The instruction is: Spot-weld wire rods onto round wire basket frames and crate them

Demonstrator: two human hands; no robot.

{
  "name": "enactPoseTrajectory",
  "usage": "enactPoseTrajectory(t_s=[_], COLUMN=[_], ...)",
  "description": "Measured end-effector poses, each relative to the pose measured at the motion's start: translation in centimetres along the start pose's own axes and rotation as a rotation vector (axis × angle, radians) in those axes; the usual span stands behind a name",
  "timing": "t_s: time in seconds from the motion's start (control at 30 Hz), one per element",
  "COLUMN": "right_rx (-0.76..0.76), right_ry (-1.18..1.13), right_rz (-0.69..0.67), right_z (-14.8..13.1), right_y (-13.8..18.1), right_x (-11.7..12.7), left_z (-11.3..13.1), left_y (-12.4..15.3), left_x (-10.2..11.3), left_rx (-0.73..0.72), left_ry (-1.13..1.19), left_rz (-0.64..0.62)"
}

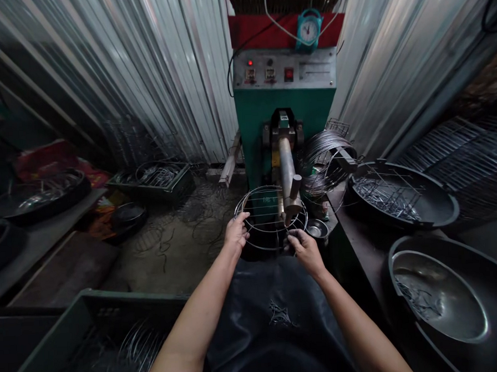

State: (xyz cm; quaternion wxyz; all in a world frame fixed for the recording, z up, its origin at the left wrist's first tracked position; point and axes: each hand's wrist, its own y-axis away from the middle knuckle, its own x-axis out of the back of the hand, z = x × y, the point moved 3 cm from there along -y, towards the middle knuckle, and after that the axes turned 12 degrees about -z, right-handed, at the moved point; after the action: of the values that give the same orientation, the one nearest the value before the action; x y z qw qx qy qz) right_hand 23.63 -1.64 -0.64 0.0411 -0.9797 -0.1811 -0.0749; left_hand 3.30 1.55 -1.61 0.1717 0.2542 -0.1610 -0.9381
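Note:
Both hands are at a round wire rack (259, 228) made of rings with cross wires, just under the arm of a green spot-welding machine (251, 113). My left hand (236, 231) is closed on the rack's left rim. At its lower right edge, my right hand (304, 247) pinches with thumb and fingers by the wire; whether a small piece is also between them I cannot make out. The machine's round metal arm (288, 170) reaches down to the rack's right side. Short bent wire pieces (281, 314) lie on the dark apron (256, 341) over my lap.
Bundled wire rings (328, 151) hang right of the machine. Large pans (450, 211) with wire pieces and a metal bowl (467, 308) stand on the right. A green crate (83, 297) is at lower left, another crate (177, 181) behind. Loose wire litters the floor (153, 268).

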Motion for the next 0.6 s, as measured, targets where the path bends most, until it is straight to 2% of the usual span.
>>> enactPoseTrajectory(t_s=[0.27, 0.6], right_rx=[-0.01, -0.006], right_ry=[0.011, 0.021], right_rz=[0.026, 0.059], right_z=[-0.7, -0.3], right_y=[-0.3, -0.4], right_x=[0.2, 0.1], left_z=[-0.4, -0.7], left_y=[-0.7, 0.5], left_x=[0.3, 0.0], left_rx=[0.026, 0.02], left_ry=[-0.027, -0.052], left_rz=[0.041, 0.05])
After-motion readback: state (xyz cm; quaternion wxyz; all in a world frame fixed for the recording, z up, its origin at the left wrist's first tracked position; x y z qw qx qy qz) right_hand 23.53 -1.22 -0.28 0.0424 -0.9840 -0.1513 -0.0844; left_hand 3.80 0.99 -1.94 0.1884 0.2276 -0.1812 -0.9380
